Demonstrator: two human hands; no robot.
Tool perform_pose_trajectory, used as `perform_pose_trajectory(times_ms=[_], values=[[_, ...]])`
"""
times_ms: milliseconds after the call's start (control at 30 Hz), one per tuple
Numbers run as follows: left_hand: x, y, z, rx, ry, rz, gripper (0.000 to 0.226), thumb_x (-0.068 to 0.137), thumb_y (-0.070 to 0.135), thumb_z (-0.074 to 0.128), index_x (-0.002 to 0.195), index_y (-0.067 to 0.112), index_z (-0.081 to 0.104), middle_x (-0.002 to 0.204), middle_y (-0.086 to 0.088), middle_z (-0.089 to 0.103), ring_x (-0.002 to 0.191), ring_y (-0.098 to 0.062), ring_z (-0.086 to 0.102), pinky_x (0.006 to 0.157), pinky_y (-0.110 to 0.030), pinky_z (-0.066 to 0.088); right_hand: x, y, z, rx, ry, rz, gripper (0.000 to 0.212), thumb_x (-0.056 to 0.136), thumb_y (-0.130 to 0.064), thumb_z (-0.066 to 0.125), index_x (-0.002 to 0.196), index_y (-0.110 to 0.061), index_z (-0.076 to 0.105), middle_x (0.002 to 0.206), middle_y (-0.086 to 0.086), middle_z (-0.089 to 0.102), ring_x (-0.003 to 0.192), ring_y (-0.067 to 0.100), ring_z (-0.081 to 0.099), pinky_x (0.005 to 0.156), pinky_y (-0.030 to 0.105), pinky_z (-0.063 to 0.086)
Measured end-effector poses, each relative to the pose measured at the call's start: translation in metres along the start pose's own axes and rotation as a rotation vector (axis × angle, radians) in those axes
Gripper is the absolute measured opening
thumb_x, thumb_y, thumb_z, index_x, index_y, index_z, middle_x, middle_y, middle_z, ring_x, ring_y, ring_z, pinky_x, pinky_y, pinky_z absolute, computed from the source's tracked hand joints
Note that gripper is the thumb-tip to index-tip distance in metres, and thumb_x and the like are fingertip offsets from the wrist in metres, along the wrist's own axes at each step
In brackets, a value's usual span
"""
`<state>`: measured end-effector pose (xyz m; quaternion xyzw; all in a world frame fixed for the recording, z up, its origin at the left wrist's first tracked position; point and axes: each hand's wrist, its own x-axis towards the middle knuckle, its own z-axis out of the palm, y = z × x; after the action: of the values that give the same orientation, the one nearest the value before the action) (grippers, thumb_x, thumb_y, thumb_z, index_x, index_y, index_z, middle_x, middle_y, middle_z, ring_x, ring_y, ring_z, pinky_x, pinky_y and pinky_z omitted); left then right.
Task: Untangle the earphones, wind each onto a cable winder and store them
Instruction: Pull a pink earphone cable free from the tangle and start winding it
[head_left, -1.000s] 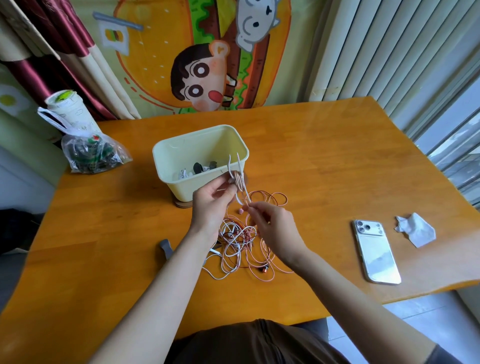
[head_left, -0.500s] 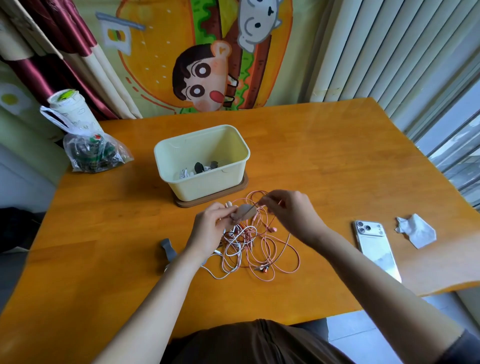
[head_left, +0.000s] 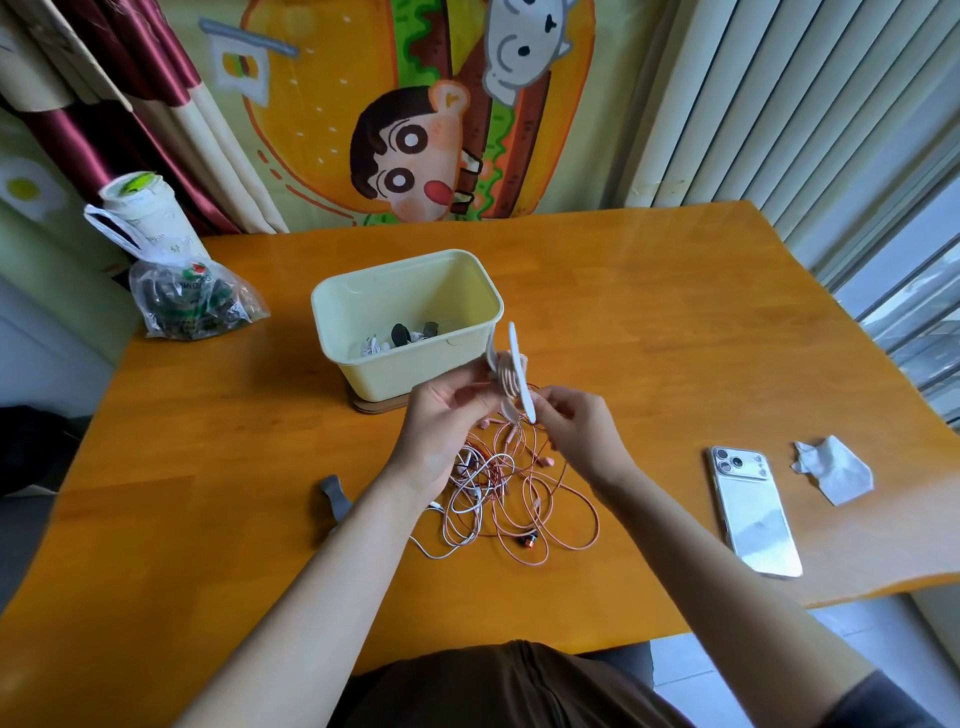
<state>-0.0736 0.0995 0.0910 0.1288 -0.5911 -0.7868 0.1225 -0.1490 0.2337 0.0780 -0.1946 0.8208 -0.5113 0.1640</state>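
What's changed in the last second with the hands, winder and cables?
The left hand has lifted the white winder back up before the box, upright again after dipping low. The right hand swung in from the right, pinching the pink cable beside it. Cable pile, phone and tissue stayed put.

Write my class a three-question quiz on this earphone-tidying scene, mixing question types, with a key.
1. Fill in: the crumpled tissue lies to the ___ of the phone.
2. What does the left hand hold up in front of the box? A phone; B cable winder; C tissue.
3. True or false: the tangled earphones lie on the table, outside the box.
Key: 1 right; 2 B; 3 true.
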Motion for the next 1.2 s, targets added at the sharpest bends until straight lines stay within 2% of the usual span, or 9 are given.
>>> perform_pose_trajectory(times_ms=[167,300,400,500,667,833,967,1067,1200], values=[[0.001,-0.003,-0.002,-0.051,0.197,-0.093,0.028,0.088,0.007,0.062,0.111,0.021,0.068,0.109,0.003,0.071,0.096,-0.009,0.063,0.070,-0.018,0.052,-0.014,0.003,0.020,0.049,-0.042,0.039,0.029,0.094,-0.017,0.055,0.066,-0.019,0.060,0.047,-0.011,0.047,0.040,0.002,0.033,0.044,0.021,0.026],[0.001,-0.009,-0.003,0.017,0.344,-0.171,0.024,0.093,0.008,0.058,0.108,0.023,0.068,0.108,0.003,0.071,0.106,-0.016,0.063,0.091,-0.035,0.051,-0.022,0.004,0.029,0.010,-0.095,0.048,0.027,0.095,-0.022,0.054,0.077,-0.006,0.066,0.060,-0.002,0.055,0.046,0.006,0.040,0.048,0.024,0.033],[0.003,-0.015,-0.009,0.291,0.349,-0.039,0.023,0.092,0.009,0.060,0.101,0.026,0.071,0.098,0.006,0.072,0.097,-0.010,0.065,0.089,-0.032,0.053,-0.026,-0.002,0.029,-0.055,-0.120,0.025,0.028,0.094,-0.024,0.055,0.079,-0.005,0.067,0.061,-0.010,0.055,0.046,0.003,0.043,0.048,0.020,0.036],[0.004,-0.022,-0.014,0.716,0.338,0.152,0.024,0.090,0.005,0.060,0.109,0.013,0.071,0.096,-0.002,0.069,0.088,-0.010,0.062,0.080,-0.024,0.053,-0.029,-0.013,0.026,-0.129,-0.152,-0.047,0.020,0.095,-0.021,0.054,0.078,-0.017,0.063,0.057,-0.015,0.050,0.045,-0.003,0.048,0.046,0.010,0.034],[0.002,-0.028,-0.025,1.004,0.180,0.322,0.035,0.089,-0.006,0.059,0.122,0.002,0.063,0.102,-0.008,0.061,0.093,-0.011,0.054,0.079,-0.010,0.044,-0.022,-0.023,0.010,-0.322,-0.187,-0.146,0.020,0.095,-0.024,0.055,0.096,-0.011,0.071,0.070,-0.009,0.060,0.053,0.003,0.051,0.051,0.012,0.037],[-0.002,-0.027,-0.028,0.947,0.080,0.332,0.035,0.085,-0.007,0.063,0.119,0.001,0.065,0.097,-0.006,0.064,0.093,-0.014,0.058,0.080,0.000,0.040,-0.003,-0.028,-0.025,-0.458,-0.150,-0.177,0.018,0.092,-0.027,0.060,0.094,-0.016,0.073,0.077,-0.006,0.065,0.067,0.013,0.061,0.065,0.030,0.048],[-0.001,-0.024,-0.022,0.809,-0.043,0.239,0.034,0.086,-0.002,0.065,0.119,0.007,0.066,0.102,-0.004,0.067,0.100,-0.013,0.061,0.087,-0.008,0.044,0.007,-0.027,-0.039,-0.470,-0.051,-0.200,0.013,0.088,-0.026,0.064,0.090,-0.018,0.074,0.078,-0.006,0.067,0.062,0.003,0.053,0.059,0.020,0.042],[-0.001,-0.016,-0.017,0.607,-0.142,0.114,0.036,0.087,0.000,0.064,0.118,0.017,0.065,0.105,-0.001,0.068,0.103,-0.010,0.062,0.093,-0.025,0.049,0.010,-0.026,-0.045,-0.405,0.011,-0.198,0.011,0.085,-0.024,0.067,0.087,-0.016,0.075,0.073,-0.008,0.064,0.057,-0.002,0.051,0.054,0.010,0.037],[-0.003,0.001,-0.003,0.319,-0.169,0.078,0.030,0.087,-0.001,0.063,0.114,0.011,0.068,0.112,-0.010,0.070,0.110,-0.016,0.062,0.098,-0.027,0.047,0.011,-0.021,-0.040,-0.272,0.030,-0.142,0.020,0.087,-0.029,0.065,0.080,-0.012,0.072,0.059,-0.004,0.062,0.048,0.007,0.049,0.048,0.020,0.037]])
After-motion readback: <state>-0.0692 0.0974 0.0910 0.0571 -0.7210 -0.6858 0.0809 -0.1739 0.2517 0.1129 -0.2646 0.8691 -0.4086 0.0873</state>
